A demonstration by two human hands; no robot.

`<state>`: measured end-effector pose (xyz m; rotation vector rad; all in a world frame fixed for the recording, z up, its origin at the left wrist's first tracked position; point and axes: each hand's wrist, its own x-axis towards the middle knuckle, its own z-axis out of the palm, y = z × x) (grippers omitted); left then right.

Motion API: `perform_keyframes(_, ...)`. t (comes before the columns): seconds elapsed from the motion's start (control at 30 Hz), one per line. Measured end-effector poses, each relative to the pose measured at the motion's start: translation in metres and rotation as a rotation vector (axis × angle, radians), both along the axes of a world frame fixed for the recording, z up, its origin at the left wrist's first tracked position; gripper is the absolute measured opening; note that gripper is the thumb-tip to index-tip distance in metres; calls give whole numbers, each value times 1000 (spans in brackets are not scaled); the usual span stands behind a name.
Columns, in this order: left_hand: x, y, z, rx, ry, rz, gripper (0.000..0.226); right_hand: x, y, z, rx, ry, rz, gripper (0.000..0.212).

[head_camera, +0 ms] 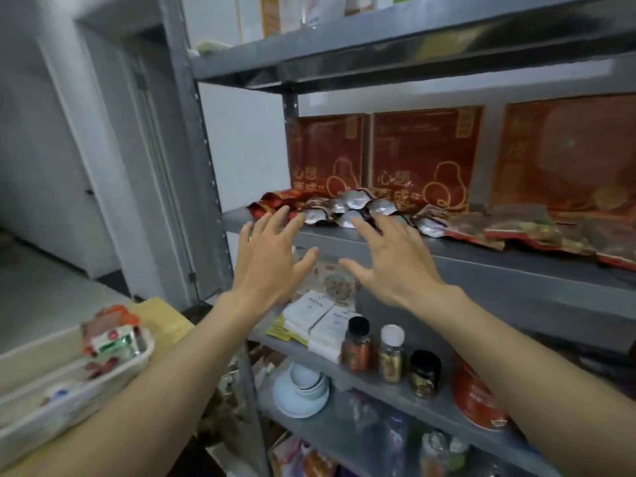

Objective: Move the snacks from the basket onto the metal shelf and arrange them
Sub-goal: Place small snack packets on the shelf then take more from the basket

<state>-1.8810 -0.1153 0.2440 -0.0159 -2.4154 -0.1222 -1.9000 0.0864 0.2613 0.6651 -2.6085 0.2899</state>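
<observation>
Your left hand (272,256) and right hand (389,259) hover spread, empty, at the front edge of the metal shelf (481,270). The foil snacks (354,208) look light, probably slippery; pinch their sealed rims.

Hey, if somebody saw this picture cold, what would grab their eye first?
Two spread hands, the left hand and the right hand, reach toward a pile of silver and red snack packets at the front of the metal shelf. Behind the pile, big red boxes stand upright at the shelf's back. At lower left, a white basket holds more snacks.
</observation>
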Motion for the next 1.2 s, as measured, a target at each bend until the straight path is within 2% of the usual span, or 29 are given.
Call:
perform_keyframes(0.27, 98, -199, -45, 84, -45, 198, 61, 43, -214, -49, -171, -109, 281, 68)
perform_keyframes(0.57, 145, -330, -86, 210, -63, 395, 54, 41, -374, -105, -184, -277, 512, 66)
perform_keyframes(0.93, 70, -474, -147, 417, -175, 542, 61, -63, -529, -169, -205, -470, 643, 59)
perform_keyframes(1.2, 12, -555, -192, 519, -246, 531, 61, -131, -627, -215, -217, -680, 647, 56)
